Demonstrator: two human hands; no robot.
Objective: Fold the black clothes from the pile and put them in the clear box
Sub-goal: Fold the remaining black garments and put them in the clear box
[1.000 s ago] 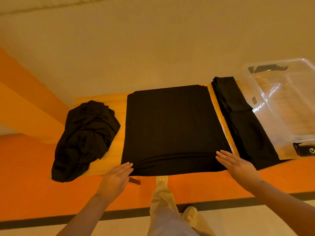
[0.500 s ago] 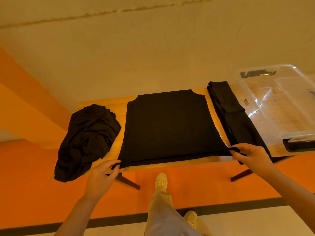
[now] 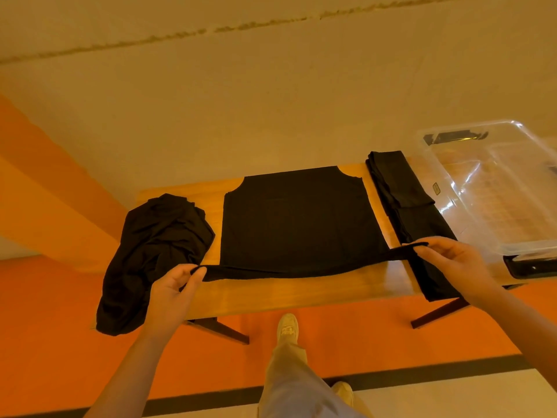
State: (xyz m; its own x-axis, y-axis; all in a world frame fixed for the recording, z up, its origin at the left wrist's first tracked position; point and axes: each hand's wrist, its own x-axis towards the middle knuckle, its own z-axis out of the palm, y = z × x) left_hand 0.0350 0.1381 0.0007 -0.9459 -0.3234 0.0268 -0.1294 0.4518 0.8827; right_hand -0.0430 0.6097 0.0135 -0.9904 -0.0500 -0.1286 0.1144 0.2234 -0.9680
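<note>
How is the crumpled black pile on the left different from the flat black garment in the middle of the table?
The crumpled black pile is bunched and wrinkled; the flat black garment lies spread smooth. The pile hangs over the wooden table edge, untouched; the garment's near hem is pinched by the left hand and right hand. Both are black fabric.

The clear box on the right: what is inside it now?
The clear box holds no clothes; the wooden table shows through its floor. Its right part is out of frame.
</note>
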